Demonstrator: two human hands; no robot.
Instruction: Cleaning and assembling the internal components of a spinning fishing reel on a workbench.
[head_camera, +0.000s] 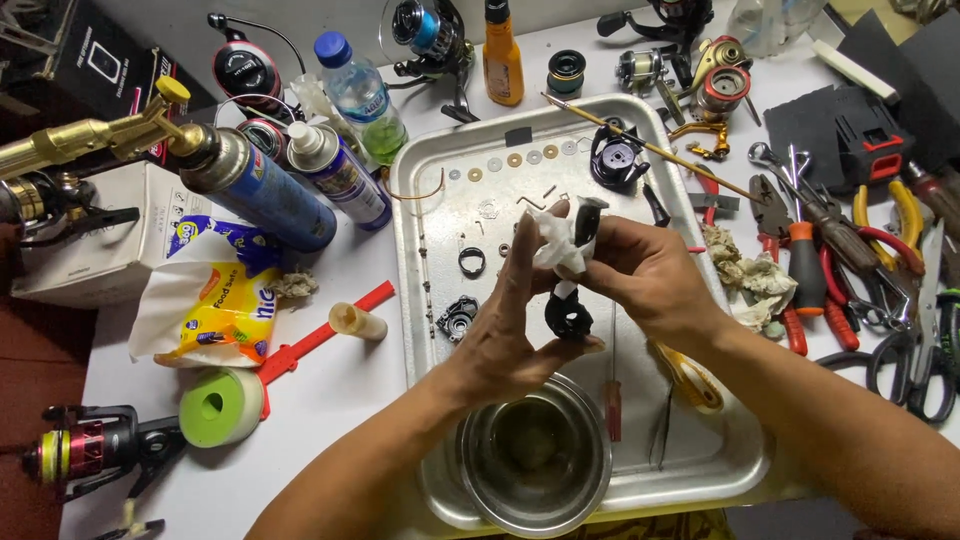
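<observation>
Hands meet above the tray (420, 180): left hand (500, 330) cradles a black reel part (568, 315), right hand (645, 270) pinches a white tissue (555, 245) hiding its middle.

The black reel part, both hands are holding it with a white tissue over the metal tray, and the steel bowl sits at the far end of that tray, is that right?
Not quite. The head view shows the steel bowl at the tray's near end, just below the hands. The left hand and right hand do hold the black reel part with white tissue.
</observation>
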